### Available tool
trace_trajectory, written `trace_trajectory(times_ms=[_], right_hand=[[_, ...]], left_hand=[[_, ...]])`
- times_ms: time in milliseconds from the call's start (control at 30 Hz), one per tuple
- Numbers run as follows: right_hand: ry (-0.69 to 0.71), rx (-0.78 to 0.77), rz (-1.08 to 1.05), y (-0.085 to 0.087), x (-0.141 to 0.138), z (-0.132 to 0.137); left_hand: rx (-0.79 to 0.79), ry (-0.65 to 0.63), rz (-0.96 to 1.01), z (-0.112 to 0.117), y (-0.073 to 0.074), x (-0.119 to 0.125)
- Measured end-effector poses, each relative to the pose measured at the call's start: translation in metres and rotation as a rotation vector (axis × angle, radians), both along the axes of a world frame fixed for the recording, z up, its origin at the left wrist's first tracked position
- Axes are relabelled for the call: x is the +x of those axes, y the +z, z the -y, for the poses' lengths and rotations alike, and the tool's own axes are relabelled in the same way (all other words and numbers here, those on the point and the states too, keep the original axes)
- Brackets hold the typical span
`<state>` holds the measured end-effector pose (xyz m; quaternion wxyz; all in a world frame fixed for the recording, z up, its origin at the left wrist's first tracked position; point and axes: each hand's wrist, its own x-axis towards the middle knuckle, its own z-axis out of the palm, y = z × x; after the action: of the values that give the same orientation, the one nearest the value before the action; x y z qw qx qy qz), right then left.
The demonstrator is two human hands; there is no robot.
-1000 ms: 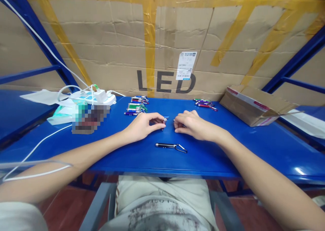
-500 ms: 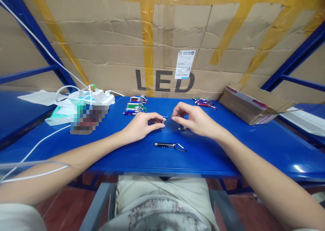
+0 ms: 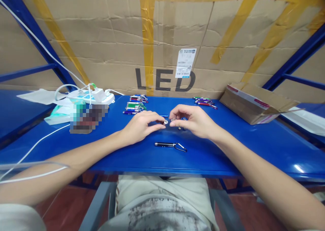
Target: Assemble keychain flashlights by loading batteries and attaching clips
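My left hand (image 3: 141, 126) is closed in a pinch on a small, round, silvery button cell (image 3: 166, 122), its flat face showing between thumb and fingers. Just to the right, my right hand (image 3: 194, 122) is also pinched; a tiny shiny piece shows at its fingertips, too small to name. The two hands are a short gap apart over the blue table. Below the right hand lie a few small metallic bits (image 3: 179, 128), partly hidden by it. Nearer to me rests a black penlight (image 3: 164, 144) with a carabiner clip.
Several coloured penlights (image 3: 134, 106) lie in a row at the back left, others (image 3: 204, 103) at the back right. An open cardboard box (image 3: 248, 104) stands at right. A white power strip (image 3: 101, 97) with cables sits at left, beside a blurred-out patch.
My right hand has moved slightly left, closer to the left fingertips. The button cell in my left hand now shows more of its flat face. The black penlight lies unmoved.
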<state>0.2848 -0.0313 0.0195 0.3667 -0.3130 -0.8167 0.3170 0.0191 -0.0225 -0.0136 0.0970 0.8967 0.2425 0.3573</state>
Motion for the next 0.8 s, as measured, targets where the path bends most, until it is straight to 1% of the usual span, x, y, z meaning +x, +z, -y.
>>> trace_trajectory(times_ms=[133,267,367,500,567,667,800], right_hand=[[-0.016,0.065,-0.037,-0.003,-0.004,0.002],[0.011,0.119,0.01,-0.004,-0.007,0.005],[0.009,0.085,0.022,-0.005,-0.009,0.007],[0.005,-0.013,-0.025,-0.007,-0.01,0.006],[0.0,-0.031,-0.035,-0.008,-0.01,0.005],[-0.026,0.059,-0.003,-0.009,-0.012,0.006],[-0.08,0.271,0.096,-0.007,-0.013,0.011]], left_hand=[[0.027,-0.004,0.003,0.0,-0.001,0.001],[0.033,-0.002,-0.014,-0.001,-0.002,0.001],[0.014,0.018,-0.025,-0.001,-0.002,0.0],[-0.002,0.033,-0.022,0.0,-0.001,0.001],[0.0,0.035,-0.015,0.0,-0.002,0.002],[0.008,0.037,-0.008,0.001,-0.002,0.003],[0.013,0.044,-0.019,0.001,-0.002,0.002]])
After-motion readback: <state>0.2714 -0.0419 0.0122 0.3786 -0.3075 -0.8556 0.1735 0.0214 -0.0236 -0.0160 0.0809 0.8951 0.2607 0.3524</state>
